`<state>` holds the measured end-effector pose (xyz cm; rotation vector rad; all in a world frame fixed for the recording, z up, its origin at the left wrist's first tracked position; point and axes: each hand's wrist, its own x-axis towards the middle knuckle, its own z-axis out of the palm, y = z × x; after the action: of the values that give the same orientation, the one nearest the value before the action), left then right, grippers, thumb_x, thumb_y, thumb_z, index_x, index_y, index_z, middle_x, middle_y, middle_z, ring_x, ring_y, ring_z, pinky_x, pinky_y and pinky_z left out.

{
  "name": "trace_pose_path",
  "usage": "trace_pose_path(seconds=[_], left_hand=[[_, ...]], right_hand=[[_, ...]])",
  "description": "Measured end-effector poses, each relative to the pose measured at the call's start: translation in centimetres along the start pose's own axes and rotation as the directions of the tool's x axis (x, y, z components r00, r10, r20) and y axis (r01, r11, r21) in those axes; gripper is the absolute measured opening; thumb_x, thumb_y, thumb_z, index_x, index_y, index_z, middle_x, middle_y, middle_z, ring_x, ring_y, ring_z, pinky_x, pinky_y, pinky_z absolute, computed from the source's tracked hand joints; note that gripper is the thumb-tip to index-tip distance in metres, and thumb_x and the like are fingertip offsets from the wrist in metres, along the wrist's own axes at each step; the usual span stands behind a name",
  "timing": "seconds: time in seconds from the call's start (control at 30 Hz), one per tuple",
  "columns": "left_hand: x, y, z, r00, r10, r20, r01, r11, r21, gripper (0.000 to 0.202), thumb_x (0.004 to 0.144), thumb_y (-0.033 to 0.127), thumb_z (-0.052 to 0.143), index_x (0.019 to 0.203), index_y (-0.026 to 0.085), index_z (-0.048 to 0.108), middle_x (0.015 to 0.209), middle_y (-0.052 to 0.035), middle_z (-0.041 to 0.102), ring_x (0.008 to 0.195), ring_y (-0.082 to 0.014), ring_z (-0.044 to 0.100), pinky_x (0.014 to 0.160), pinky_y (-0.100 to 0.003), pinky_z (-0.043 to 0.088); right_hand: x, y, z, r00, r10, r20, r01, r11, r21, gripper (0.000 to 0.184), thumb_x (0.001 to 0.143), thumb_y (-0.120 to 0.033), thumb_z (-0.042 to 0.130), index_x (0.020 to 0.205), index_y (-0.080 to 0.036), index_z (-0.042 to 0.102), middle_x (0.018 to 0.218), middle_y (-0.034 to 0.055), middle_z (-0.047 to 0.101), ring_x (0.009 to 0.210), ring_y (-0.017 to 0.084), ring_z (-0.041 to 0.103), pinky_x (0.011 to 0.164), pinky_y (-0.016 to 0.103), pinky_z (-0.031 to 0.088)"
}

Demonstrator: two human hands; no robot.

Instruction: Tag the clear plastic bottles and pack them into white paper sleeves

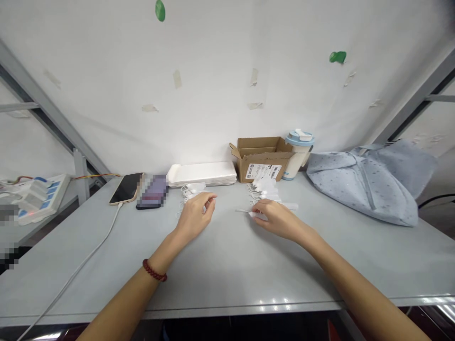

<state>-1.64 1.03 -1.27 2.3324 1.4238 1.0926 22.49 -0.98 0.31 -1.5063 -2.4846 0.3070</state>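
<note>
Forearms (341, 265) are spanning the worktop (227, 265), right hand (276, 219) pinching one white tag (253, 214), left hand (194, 215) gaping, two piles (267, 188) suggesting work midway.

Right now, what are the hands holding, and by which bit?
The right hand pinches a white tag near its string. Nothing shows held in the left hand.

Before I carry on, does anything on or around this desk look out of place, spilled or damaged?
I see no spill on the desk. The wall looks scruffy: tape scraps dot it, holding nothing up. The grey-blue cloth lies rumpled at the right, untidy beside the upright cup.
</note>
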Motion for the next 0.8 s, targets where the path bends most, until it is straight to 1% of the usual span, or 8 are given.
trace_pose_path(seconds=[0.07, 0.13, 0.23, 0.3, 0.43, 0.57, 0.67, 0.8], left_hand=[[-0.1, 0.4, 0.1, 0.999, -0.001, 0.045, 0.002, 1.0, -0.031, 0.023, 0.084, 0.024, 0.044, 0.097, 0.016, 0.062, 0.084, -0.0039, 0.066, 0.068, -0.0135, 0.058, 0.061, -0.026, 0.045], [-0.1, 0.8, 0.1, 0.994, -0.02, 0.11, 0.03, 0.995, -0.09, 0.025, 0.084, 0.025, 0.046, 0.1, 0.016, 0.062, 0.084, -0.0038, 0.066, 0.069, -0.0135, 0.058, 0.06, -0.024, 0.045], [-0.1, 1.4, 0.1, 0.973, -0.051, 0.225, 0.091, 0.981, -0.171, 0.028, 0.083, 0.028, 0.048, 0.105, 0.016, 0.061, 0.086, -0.0039, 0.067, 0.073, -0.0143, 0.06, 0.06, -0.023, 0.046], [-0.2, 1.7, 0.1, 0.957, -0.064, 0.283, 0.123, 0.974, -0.193, 0.028, 0.083, 0.029, 0.048, 0.103, 0.016, 0.063, 0.089, -0.0045, 0.068, 0.077, -0.0152, 0.061, 0.063, -0.024, 0.046], [-0.2, 2.0, 0.0, 0.933, -0.101, 0.345, 0.193, 0.95, -0.244, 0.026, 0.083, 0.03, 0.048, 0.097, 0.016, 0.065, 0.093, -0.0052, 0.069, 0.079, -0.0162, 0.062, 0.067, -0.026, 0.046], [-0.1, 2.0, -0.2, 0.921, -0.14, 0.363, 0.267, 0.906, -0.328, 0.026, 0.083, 0.033, 0.048, 0.094, 0.015, 0.064, 0.083, -0.0045, 0.068, 0.07, -0.0152, 0.061, 0.065, -0.026, 0.047], [-0.1, 1.9, -0.2, 0.92, -0.15, 0.362, 0.286, 0.889, -0.358, 0.024, 0.082, 0.034, 0.048, 0.087, 0.016, 0.063, 0.078, -0.0036, 0.066, 0.064, -0.0137, 0.059, 0.062, -0.026, 0.047], [-0.2, 2.0, -0.2, 0.914, -0.123, 0.386, 0.272, 0.893, -0.359, 0.022, 0.082, 0.033, 0.049, 0.084, 0.017, 0.063, 0.075, -0.0028, 0.065, 0.064, -0.0137, 0.058, 0.062, -0.025, 0.046]], right_hand=[[-0.1, -0.2, 0.0, 0.997, -0.038, -0.064, 0.045, 0.994, 0.102, 0.014, 0.081, -0.021, 0.05, 0.088, -0.017, 0.061, 0.084, 0.0057, 0.063, 0.079, 0.018, 0.056, 0.066, 0.027, 0.041], [-0.1, -0.5, 0.1, 0.992, -0.061, -0.11, 0.083, 0.975, 0.205, 0.016, 0.083, -0.024, 0.048, 0.091, -0.017, 0.06, 0.085, 0.0047, 0.063, 0.078, 0.016, 0.055, 0.068, 0.027, 0.042], [-0.2, -1.3, 0.2, 0.99, -0.061, -0.131, 0.101, 0.94, 0.325, 0.02, 0.086, -0.027, 0.045, 0.096, -0.018, 0.06, 0.089, 0.0046, 0.064, 0.078, 0.015, 0.056, 0.065, 0.026, 0.043], [-0.3, -1.7, 0.3, 0.99, -0.057, -0.127, 0.1, 0.924, 0.369, 0.022, 0.087, -0.028, 0.044, 0.098, -0.018, 0.06, 0.091, 0.0048, 0.065, 0.079, 0.015, 0.056, 0.062, 0.025, 0.042], [-0.3, -2.1, 0.3, 0.989, -0.072, -0.131, 0.119, 0.913, 0.389, 0.022, 0.088, -0.027, 0.043, 0.097, -0.017, 0.061, 0.089, 0.0042, 0.065, 0.078, 0.014, 0.057, 0.066, 0.025, 0.043], [-0.3, -2.3, 0.1, 0.988, -0.088, -0.13, 0.132, 0.914, 0.384, 0.021, 0.088, -0.025, 0.043, 0.097, -0.017, 0.061, 0.089, 0.0045, 0.066, 0.079, 0.015, 0.057, 0.068, 0.026, 0.043], [-0.4, -2.4, 0.1, 0.988, -0.092, -0.128, 0.135, 0.913, 0.385, 0.022, 0.088, -0.024, 0.042, 0.096, -0.017, 0.061, 0.089, 0.0051, 0.066, 0.078, 0.015, 0.057, 0.066, 0.026, 0.043], [-0.4, -2.5, 0.2, 0.985, -0.105, -0.139, 0.151, 0.911, 0.384, 0.022, 0.088, -0.024, 0.042, 0.096, -0.017, 0.061, 0.088, 0.0057, 0.066, 0.078, 0.016, 0.058, 0.066, 0.026, 0.043]])
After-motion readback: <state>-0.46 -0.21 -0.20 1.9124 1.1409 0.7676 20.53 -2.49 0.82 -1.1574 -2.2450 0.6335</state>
